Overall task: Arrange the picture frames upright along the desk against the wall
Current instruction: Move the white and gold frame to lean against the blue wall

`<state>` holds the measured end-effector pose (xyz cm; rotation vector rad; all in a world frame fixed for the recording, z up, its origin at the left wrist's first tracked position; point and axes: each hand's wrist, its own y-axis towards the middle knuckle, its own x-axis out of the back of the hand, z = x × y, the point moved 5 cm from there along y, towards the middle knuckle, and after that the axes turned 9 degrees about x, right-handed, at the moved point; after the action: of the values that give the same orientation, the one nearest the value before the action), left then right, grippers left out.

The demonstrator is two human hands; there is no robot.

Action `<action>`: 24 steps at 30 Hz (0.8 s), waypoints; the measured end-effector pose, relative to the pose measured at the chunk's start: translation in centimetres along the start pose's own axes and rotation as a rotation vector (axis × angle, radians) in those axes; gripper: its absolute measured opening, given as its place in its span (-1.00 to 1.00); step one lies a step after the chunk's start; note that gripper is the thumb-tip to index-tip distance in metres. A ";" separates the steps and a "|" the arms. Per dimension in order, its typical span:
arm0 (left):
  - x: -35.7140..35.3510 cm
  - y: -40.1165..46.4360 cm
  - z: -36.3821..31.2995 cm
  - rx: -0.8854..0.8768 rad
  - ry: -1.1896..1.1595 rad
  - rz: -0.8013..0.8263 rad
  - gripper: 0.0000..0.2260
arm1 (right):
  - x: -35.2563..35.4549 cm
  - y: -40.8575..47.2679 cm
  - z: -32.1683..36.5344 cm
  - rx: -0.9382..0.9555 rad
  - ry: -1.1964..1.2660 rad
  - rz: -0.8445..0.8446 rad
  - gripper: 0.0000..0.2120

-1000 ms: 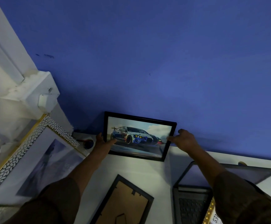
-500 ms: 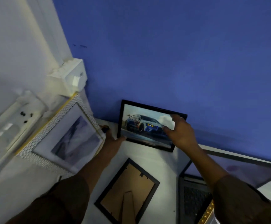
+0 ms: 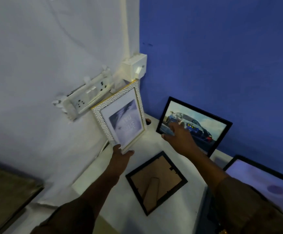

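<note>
**Two hands among picture frames in a desk corner**

Where a white wall meets a blue wall [image 3: 221,56], a white desk [image 3: 156,146] fills the corner, seen from above by a head-worn camera. The left hand [image 3: 121,155] grips the bottom edge of a white pebbled frame [image 3: 123,115], thumb on the front and fingers underneath. This frame stands upright in portrait position, tilted back toward the white wall, just below a white socket strip [image 3: 85,97] and a small white switch box [image 3: 134,67]. It holds a grey, blurry print.

The right hand [image 3: 177,135] is open, fingers spread, reaching across the lower left part of a black frame with a car photo [image 3: 199,125]. Whether the fingertips touch it cannot be told. That frame stands in landscape position, leaning against the blue wall, just right of the white frame.

Nearer the camera, between the two forearms, a second black frame [image 3: 156,181] lies face down on the desk, showing its brown backing and folded stand. At the right edge sits an open laptop [image 3: 264,179] with a pale glowing screen. Both arms wear dark brown sleeves.
</note>
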<state>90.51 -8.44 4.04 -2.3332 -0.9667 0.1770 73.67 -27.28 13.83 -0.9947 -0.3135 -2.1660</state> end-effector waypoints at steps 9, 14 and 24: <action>7.8 1.8 -0.2 0.069 0.014 -0.203 -0.48 | -3.7 6.4 4.2 -0.021 0.107 0.108 -0.47; 9.3 5.6 -1.1 0.069 0.108 -0.172 -0.56 | -5.3 11.6 5.1 -0.059 0.132 0.109 -0.48; 9.2 8.4 -4.3 -0.219 0.742 -0.185 -0.47 | -8.3 18.4 4.5 -0.049 0.123 0.187 -0.36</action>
<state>103.66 -8.92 3.57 -2.1905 -0.8244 -0.8465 92.71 -33.93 9.43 -0.8764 -0.1051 -2.0610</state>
